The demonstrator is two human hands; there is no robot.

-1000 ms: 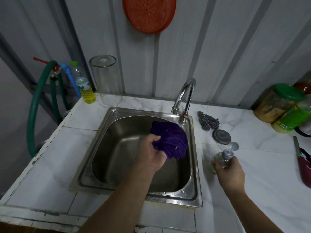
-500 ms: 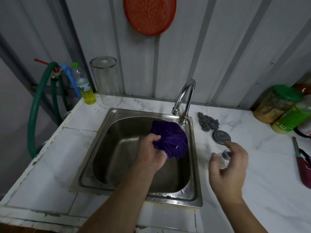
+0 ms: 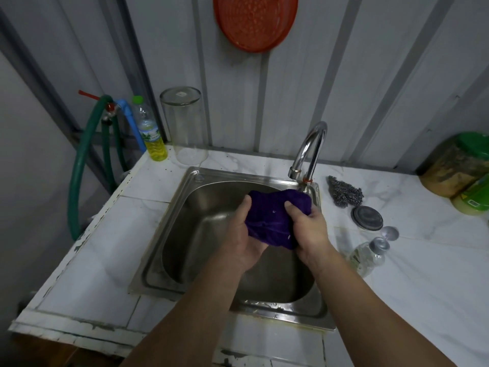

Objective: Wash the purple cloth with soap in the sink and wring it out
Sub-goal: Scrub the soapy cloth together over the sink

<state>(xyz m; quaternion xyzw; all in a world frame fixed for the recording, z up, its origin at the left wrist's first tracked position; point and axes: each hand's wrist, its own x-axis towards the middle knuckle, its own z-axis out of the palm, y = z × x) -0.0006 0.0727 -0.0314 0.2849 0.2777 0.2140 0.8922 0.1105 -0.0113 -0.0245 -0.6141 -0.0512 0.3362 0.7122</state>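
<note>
My right hand (image 3: pixel 309 229) has left the soap bottle (image 3: pixel 369 256) on the counter (image 3: pixel 423 274) and now grips the purple cloth (image 3: pixel 275 215) with my left hand (image 3: pixel 242 239) over the sink (image 3: pixel 185 234).

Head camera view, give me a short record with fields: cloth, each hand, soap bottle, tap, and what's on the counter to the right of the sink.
cloth: purple cloth, bunched, held above the sink basin
left hand: left hand grips the cloth's left side
right hand: right hand grips its right side
soap bottle: clear pump bottle stands on the counter, untouched
tap: faucet, no running water visible
counter right: steel scourer, round lid, green-lidded jars
</note>
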